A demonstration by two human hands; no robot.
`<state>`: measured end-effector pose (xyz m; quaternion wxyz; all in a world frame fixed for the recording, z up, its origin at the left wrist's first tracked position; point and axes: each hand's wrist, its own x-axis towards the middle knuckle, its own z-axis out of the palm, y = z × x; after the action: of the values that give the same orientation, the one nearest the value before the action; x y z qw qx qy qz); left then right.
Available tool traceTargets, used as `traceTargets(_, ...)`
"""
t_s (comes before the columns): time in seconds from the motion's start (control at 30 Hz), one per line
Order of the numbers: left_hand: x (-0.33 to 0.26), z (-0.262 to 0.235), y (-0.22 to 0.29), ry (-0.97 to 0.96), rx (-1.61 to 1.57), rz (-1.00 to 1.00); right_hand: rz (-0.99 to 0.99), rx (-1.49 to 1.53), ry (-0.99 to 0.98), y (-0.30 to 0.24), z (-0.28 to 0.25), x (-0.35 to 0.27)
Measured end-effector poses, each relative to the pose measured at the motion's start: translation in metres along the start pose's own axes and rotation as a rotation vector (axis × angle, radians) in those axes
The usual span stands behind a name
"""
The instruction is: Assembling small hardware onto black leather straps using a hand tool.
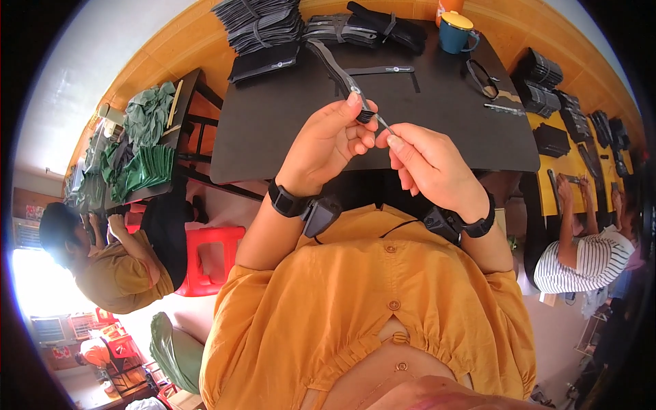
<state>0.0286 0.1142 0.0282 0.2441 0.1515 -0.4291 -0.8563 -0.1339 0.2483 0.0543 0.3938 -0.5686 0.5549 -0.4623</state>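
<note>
Over the near part of the black table point(273, 137), my left hand point(324, 140) pinches a grey-and-black fabric strap point(335, 66). Its long end runs away from me toward the stacks; its near end is folded dark under my thumb. My right hand point(430, 160) is closed with thumb and forefinger on a thin, grey, pointed piece point(384, 124) that meets the strap's near end. Whether that piece is a small tool or part of the strap, I cannot tell. Another dark strap point(379, 70) with a small white mark lies flat beyond my hands.
Bundled black fabric pieces point(256, 31) stand at the table's back left. A blue mug with a yellow lid point(456, 33) stands back right, near a black loop point(482, 78). People work at side tables; green cloth point(140, 167) piles left. A red stool point(208, 256) stands left of me.
</note>
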Motion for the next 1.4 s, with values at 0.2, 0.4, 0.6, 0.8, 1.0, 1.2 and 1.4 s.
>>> traceTargets(0.2, 0.002, 0.005, -0.001, -0.017, 0.03, -0.007, 0.057, 0.105, -0.056, 0.002, -0.005, -0.004)
traceTargets(0.4, 0.001, 0.008, -0.002, -0.014, 0.086, -0.001, 0.108, 0.299, -0.111, 0.011, -0.008, -0.005)
traceTargets(0.6, 0.005, 0.002, 0.001, -0.087, 0.112, -0.032, 0.156, 0.436, -0.187, 0.015, -0.012, -0.003)
traceTargets(0.8, 0.007, -0.002, 0.002, -0.026, 0.207, 0.025, 0.19, 0.331, -0.151, 0.012, -0.005, 0.003)
traceTargets(1.0, 0.011, -0.013, 0.0, 0.004, 0.134, 0.013, 0.003, 0.072, 0.022, 0.023, 0.016, 0.017)
traceTargets(1.2, 0.016, -0.029, -0.006, -0.009, -0.044, -0.054, 0.158, 0.274, -0.072, 0.022, 0.011, 0.029)
traceTargets(1.4, 0.018, -0.035, 0.002, 0.078, 0.079, -0.037, 0.3, 0.308, -0.17, 0.017, 0.008, 0.042)
